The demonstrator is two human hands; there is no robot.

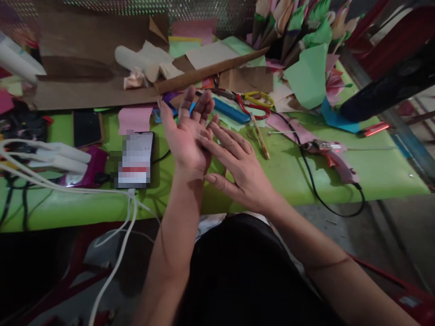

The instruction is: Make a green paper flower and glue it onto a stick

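Note:
My left hand (188, 133) is held palm up over the green table (285, 179), its fingers loosely spread and the palm bare. Across its heel lie the fingertips of my right hand (239, 163), which is palm down with the fingers stretched out. Neither hand holds anything. Just left of my left hand is a phone (136, 160) with a lit, blurred screen and a white cable plugged into its lower end. To the right of my right hand lie a thin yellowish stick (260, 136) and a pink glue gun (335, 158) with a black cord.
Scissors with red handles (253, 108), a blue strip (231, 111) and paper scraps lie beyond my hands. Brown paper (84, 86) covers the back left. Paper flowers (302, 22) stand at the back right, near a dark cylinder (387, 81). White cables (125, 231) hang over the front edge.

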